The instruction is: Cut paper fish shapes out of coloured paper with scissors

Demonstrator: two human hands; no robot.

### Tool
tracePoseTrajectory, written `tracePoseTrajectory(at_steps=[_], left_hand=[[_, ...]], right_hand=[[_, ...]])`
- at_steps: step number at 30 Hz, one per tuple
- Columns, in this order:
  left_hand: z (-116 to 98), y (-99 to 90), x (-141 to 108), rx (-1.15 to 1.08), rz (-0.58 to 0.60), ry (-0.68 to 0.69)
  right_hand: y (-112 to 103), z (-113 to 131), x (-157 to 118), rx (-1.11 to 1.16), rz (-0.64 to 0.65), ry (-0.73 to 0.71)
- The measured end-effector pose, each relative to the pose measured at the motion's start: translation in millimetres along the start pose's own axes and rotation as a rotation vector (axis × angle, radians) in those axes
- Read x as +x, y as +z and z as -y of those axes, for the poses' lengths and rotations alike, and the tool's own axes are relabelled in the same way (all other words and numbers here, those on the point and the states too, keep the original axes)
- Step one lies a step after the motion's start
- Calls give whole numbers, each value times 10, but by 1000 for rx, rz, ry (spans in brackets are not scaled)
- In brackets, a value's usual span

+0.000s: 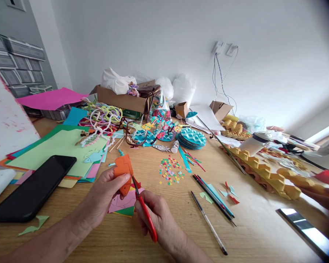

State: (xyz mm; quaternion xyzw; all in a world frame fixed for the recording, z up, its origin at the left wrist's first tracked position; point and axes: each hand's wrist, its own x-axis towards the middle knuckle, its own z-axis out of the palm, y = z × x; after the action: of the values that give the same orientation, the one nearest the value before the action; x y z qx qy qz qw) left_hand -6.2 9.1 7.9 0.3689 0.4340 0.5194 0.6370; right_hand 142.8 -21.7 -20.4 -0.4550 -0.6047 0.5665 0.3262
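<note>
My left hand point(105, 191) pinches a piece of orange paper point(123, 165) with a drawn outline and a small eye mark near its lower end. Red-handled scissors point(146, 215) are gripped in my right hand point(157, 215), their blades touching the right edge of the orange paper. Under both hands lies pink paper point(127, 200) with a pencilled outline, on top of a green piece. Part of the scissors' handle is hidden by my right fingers.
A black phone point(35, 186) and stacked coloured paper point(63, 146) lie left. Confetti dots point(171, 170), pencils point(212, 195) and a pen point(208, 221) are right of centre. Behind are blue scalloped discs point(192, 138). Yellow egg cartons point(260, 171) and another person's hand point(322, 197) are far right.
</note>
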Motion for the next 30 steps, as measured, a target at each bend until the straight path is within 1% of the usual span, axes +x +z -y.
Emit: tracePoseTrajectory(at_steps=[7,18,23,30], left_hand=[[-2,-7,-14,2,-6,-8],[1,-7,-12,-21,-10,-24],[-14,0,-24,-48,22,-22],[4,-57,-12,-33,52,-24]], right_hand=[[7,7,-3,-22,2,-9],[-7,-57,-4,-25,3,-33],[-6,-35,-9,-12,6,-27],[-4,-59,-7,-33,-15,-34]])
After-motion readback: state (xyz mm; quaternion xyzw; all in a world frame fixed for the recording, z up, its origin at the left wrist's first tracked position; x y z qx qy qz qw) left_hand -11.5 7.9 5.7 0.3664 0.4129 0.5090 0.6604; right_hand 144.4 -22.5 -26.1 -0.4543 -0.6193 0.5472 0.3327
